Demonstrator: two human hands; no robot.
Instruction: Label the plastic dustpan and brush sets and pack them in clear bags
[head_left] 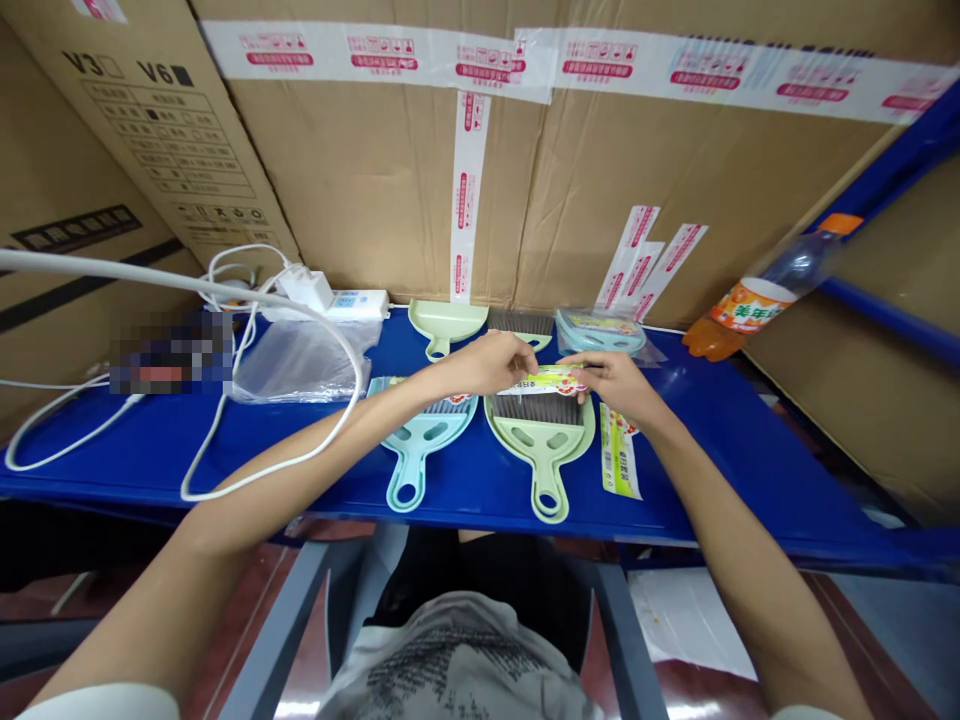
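Note:
Both my hands have hold of a yellow-green and white printed paper label point(553, 379), stretched across the bristles of a light green brush point(541, 436) that lies in a matching dustpan point(587, 440). My left hand point(496, 362) pinches the label's left end. At its right end the fingers of my right hand point(609, 380) close on it. A light blue brush and dustpan set point(420, 440) lies to the left, partly under my left forearm. Beside my right wrist, a second printed label point(619, 458) rests flat on the blue table.
Farther back are a green dustpan point(448, 320), a brush with grey bristles point(529, 323) and a plastic-wrapped blue set point(602, 335). Clear plastic bags point(300, 360), a power strip point(360, 304) and white cables occupy the left. An orange drink bottle point(765, 295) leans at right. Cardboard walls the back.

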